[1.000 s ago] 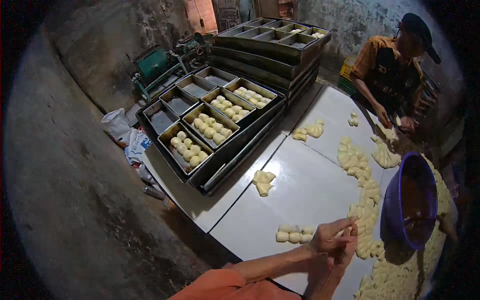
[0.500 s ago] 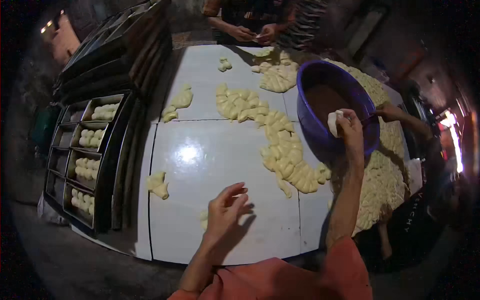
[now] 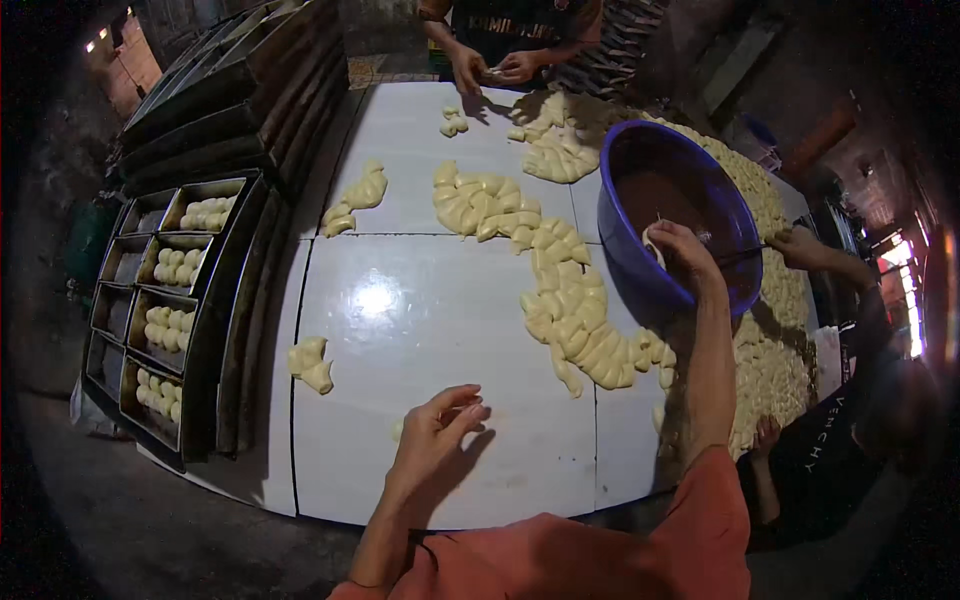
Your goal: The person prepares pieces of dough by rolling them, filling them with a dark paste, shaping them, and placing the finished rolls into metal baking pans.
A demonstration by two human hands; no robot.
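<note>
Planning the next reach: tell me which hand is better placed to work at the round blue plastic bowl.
Right. The right hand is already at the round blue plastic bowl's rim, gripping a pale dough piece. The left hand rests on the white tabletop, far from it.

— Bright or dim?
— Dim overall. An overhead light leaves one white glare spot on the glossy worktop (image 3: 375,298).
— Edges?
— Black vignette, lines bending; hands cast soft shadows, and the right rim blurs.

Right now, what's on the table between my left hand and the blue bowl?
In the head view, a curving heap of pale dough pieces lies between the left hand and the blue bowl.
</note>
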